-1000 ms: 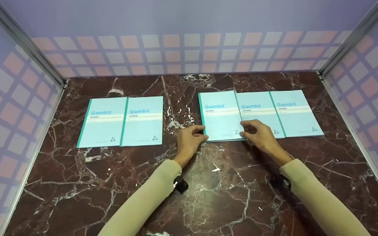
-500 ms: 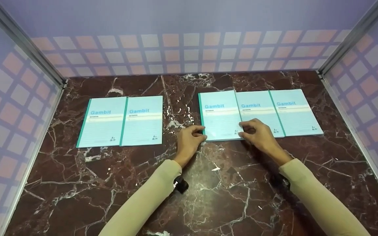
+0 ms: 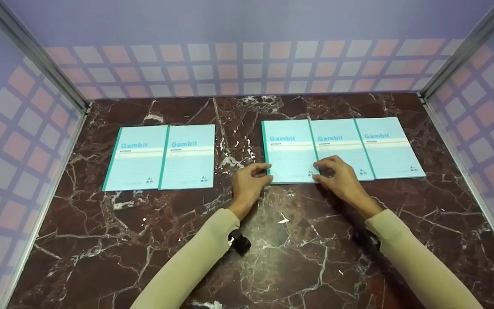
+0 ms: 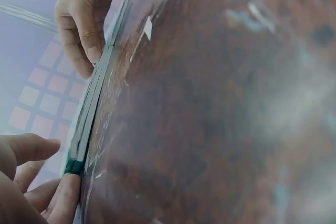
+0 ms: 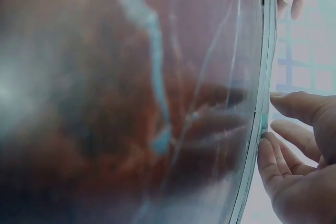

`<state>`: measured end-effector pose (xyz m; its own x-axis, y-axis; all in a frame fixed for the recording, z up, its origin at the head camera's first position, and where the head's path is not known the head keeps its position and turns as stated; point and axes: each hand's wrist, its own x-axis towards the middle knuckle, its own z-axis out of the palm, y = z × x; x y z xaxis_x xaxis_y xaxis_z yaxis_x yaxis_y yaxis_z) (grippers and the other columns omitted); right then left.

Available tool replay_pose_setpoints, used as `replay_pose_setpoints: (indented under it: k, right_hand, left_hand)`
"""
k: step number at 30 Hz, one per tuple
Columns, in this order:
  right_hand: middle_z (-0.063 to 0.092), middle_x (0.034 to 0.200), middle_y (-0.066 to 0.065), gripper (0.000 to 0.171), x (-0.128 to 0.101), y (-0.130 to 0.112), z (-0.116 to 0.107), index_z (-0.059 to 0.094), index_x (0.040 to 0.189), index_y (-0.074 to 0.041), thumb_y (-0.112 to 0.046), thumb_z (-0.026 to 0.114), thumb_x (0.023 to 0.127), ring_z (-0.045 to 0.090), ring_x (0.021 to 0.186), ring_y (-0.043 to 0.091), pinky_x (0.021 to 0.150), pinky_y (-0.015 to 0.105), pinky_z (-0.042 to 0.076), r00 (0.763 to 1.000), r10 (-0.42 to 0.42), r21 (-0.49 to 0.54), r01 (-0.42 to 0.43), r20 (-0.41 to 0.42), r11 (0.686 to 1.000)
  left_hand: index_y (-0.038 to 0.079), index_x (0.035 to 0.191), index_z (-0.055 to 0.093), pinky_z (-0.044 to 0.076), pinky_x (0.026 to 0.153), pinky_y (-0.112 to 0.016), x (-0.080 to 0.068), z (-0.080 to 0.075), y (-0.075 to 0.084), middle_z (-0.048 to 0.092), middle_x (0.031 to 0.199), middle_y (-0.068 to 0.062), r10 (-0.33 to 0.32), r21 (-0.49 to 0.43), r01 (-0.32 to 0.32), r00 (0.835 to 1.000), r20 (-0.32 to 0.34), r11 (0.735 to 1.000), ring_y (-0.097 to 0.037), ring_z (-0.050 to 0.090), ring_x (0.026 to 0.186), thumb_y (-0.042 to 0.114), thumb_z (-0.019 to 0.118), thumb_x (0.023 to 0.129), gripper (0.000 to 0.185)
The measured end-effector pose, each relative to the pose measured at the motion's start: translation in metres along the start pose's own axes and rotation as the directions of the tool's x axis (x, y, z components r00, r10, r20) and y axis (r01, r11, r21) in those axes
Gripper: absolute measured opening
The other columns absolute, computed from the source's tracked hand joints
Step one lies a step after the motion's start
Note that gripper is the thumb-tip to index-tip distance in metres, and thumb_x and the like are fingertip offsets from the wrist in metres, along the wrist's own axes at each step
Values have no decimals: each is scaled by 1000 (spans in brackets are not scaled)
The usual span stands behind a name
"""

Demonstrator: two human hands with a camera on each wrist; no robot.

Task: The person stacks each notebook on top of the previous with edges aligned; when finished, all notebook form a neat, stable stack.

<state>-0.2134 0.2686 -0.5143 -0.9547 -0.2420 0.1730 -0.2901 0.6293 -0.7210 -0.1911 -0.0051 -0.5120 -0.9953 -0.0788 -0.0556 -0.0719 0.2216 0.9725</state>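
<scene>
A pale blue notebook [image 3: 290, 152] with a green spine lies flat on the marble table, on top of at least one more notebook, as the layered edge in both wrist views shows. My left hand [image 3: 249, 184] has its fingertips at the spine side, near the bottom corner; in the left wrist view its fingers [image 4: 65, 198] touch the green spine. My right hand [image 3: 337, 177] touches the opposite edge with thumb and fingertips, at the seam with the middle notebook [image 3: 330, 137]. A third notebook [image 3: 390, 150] adjoins on the right. Neither hand pinches anything.
Two matching notebooks lie side by side further left, one with its full spine showing [image 3: 137, 167] and its neighbour [image 3: 191, 167]. Purple walls [image 3: 251, 25] with pink and white squares enclose the dark red marble table [image 3: 281, 266] at the back and both sides.
The notebook between my hands has settled lower; its top right corner, which stood over the neighbouring notebook, now lies level with it. My hands have barely moved.
</scene>
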Motion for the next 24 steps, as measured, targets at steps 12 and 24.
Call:
replay_pose_setpoints:
  k: [12,24]
  right_hand:
    - [66,116,21,35,-2,-1,0,75,121,7,0,86,88,70,99,37,91,50,60,1000,15,-7,-15,-3,1000]
    - [64,120,22,35,-4,-2,-1,74,125,6,-3,83,92,69,102,39,91,53,60,1000,14,1,-14,18,1000]
  left_hand:
    - [7,119,80,62,80,-31,0,0,0,78,113,-6,-142,-299,143,989,25,943,-19,75,102,2,85,88,32]
    - [7,119,81,56,61,-26,4,1,-1,78,112,-6,-164,-267,165,986,26,950,-17,74,86,1,85,87,33]
